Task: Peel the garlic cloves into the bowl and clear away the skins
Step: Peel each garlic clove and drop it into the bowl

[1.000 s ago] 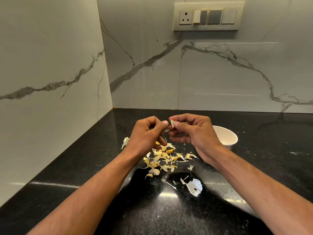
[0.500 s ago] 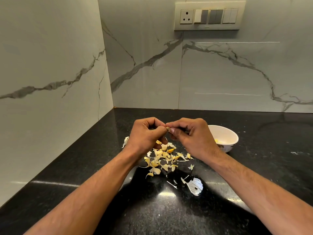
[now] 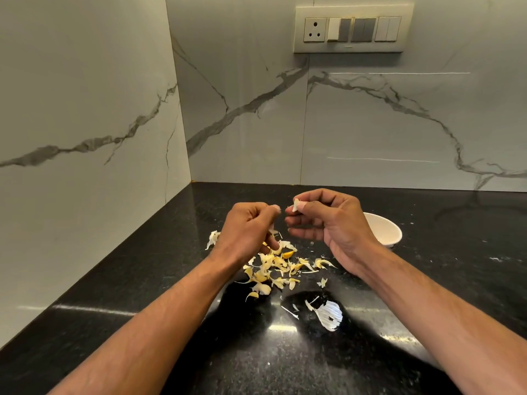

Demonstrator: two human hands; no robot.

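My right hand [image 3: 333, 223] pinches a pale garlic clove [image 3: 296, 206] between thumb and forefinger, above the black counter [image 3: 142, 280]. My left hand [image 3: 246, 229] is a short gap to its left with fingers curled; a pale sliver of garlic skin [image 3: 272, 231] shows at its lower fingers. Below both hands lies a loose pile of yellowish garlic skins [image 3: 273, 266]. A white bowl [image 3: 387, 229] stands just right of my right hand, which partly hides it; its contents are out of sight.
A larger white skin [image 3: 329, 313] and small scraps lie nearer me on the counter. One stray skin [image 3: 213, 238] lies left of the pile. Marble walls close the left and back sides, with a switch panel [image 3: 353, 28] high up.
Half a second ago both hands met at the clove. They have since pulled apart, and the right hand has lifted slightly with the clove.
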